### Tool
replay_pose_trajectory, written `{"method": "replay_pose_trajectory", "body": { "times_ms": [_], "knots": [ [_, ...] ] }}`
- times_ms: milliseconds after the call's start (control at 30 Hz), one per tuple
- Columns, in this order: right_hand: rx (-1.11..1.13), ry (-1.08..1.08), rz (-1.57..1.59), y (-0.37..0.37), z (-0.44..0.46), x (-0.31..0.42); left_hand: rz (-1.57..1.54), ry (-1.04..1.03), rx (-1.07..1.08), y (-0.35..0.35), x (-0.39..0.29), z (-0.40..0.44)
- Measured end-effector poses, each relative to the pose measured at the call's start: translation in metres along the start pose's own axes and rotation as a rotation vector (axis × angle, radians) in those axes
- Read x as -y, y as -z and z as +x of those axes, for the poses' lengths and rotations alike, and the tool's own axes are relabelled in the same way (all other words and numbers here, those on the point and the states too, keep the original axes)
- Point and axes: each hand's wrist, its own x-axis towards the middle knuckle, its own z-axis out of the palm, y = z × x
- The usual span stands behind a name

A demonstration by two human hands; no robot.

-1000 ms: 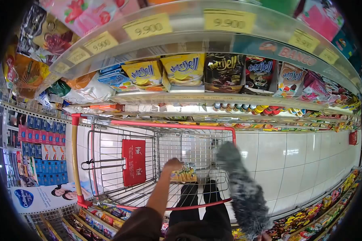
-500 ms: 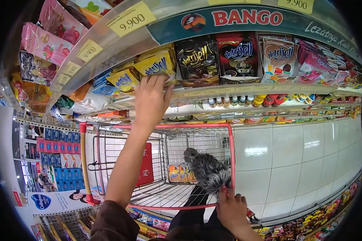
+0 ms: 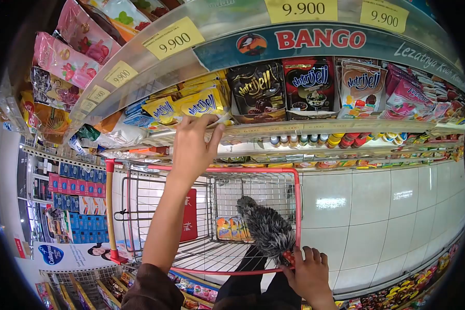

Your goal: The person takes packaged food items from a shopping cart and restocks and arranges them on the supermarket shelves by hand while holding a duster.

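My left hand reaches to the shelf. Its fingertips rest at the lower edge of a yellow Nutrijell packet, with the thumb spread off to the right. Another yellow Nutrijell packet leans beside it, more yellow ones behind. To the right stand a black Nutrijell packet and a red-and-black one. Low at the cart's right corner, my right hand has thumb and forefinger closed around the red handle of a fluffy grey duster. The duster's head slants across the cart's basket.
A red-rimmed shopping cart stands against the shelf, holding yellow-orange packs. Price tags line the shelf edge above. White floor tiles lie to the right. More shelves of goods stand at left and behind.
The view has tilted up slightly, so the shelf sits lower. The yellow packet under my left hand has tipped a little forward. My right hand has shifted slightly right.
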Motion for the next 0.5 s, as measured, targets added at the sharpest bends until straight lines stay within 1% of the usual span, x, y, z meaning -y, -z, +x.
{"method": "replay_pose_trajectory", "body": {
  "times_ms": [33, 100, 133, 200, 333, 400, 433, 467, 500],
  "knots": [
    [0.005, 0.003, 0.001, -0.001, -0.001, 0.000, -0.014, -0.002, 0.035, 0.003, 0.000, 0.003],
    [0.109, -0.026, 0.047, -0.001, 0.000, -0.001, -0.026, -0.001, 0.068, 0.006, -0.002, 0.003],
    [0.110, -0.023, 0.049, 0.002, 0.001, 0.000, 0.015, -0.029, 0.079, 0.007, -0.003, 0.003],
    [0.209, 0.002, 0.159, 0.009, 0.002, 0.004, 0.061, -0.056, 0.092, 0.008, -0.006, 0.004],
    [0.251, 0.044, 0.162, 0.007, 0.003, -0.005, 0.102, -0.055, 0.125, 0.011, -0.011, 0.007],
    [0.280, 0.109, 0.100, -0.005, 0.002, -0.016, 0.125, -0.058, 0.122, 0.013, -0.012, 0.008],
    [0.272, 0.109, 0.091, 0.000, 0.004, -0.015, 0.049, -0.034, 0.123, 0.013, -0.012, 0.008],
    [0.323, 0.107, 0.088, 0.008, 0.005, -0.012, -0.029, -0.011, 0.121, 0.013, -0.013, 0.009],
    [0.376, 0.102, 0.087, 0.015, 0.007, -0.010, -0.035, -0.014, 0.111, 0.014, -0.016, 0.012]
  ]
}}
